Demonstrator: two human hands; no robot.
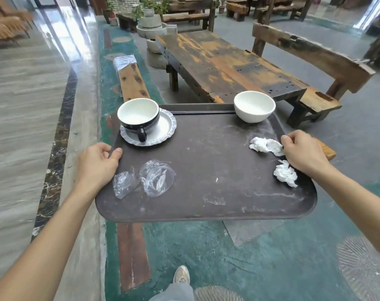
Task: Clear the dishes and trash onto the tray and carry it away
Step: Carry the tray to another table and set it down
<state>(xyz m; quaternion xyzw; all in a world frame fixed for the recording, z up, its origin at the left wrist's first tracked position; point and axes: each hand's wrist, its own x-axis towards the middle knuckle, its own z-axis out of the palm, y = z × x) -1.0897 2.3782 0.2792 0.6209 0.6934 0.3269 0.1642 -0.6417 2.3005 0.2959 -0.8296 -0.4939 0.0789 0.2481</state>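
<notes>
I hold a dark brown tray (pixel 206 205) in the air above the floor. My left hand (pixel 97 164) grips its left rim and my right hand (pixel 302 152) grips its right rim. At the tray's far left a black cup with a white inside (pixel 138 115) stands on a silver saucer (pixel 163 131). A white bowl (pixel 254 106) sits at the far right corner. Two crumpled clear plastic wrappers (pixel 156 178) (pixel 124 183) lie near my left hand. Two crumpled white tissues (pixel 266 145) (pixel 285 173) lie beside my right hand.
A worn wooden table (pixel 224 64) stands ahead, beyond the tray, with a wooden bench (pixel 310 57) on its right and a narrow plank bench (pixel 132 81) on its left. Stone planters (pixel 151 25) stand at the table's far end. My foot (pixel 181 274) is on the green floor below.
</notes>
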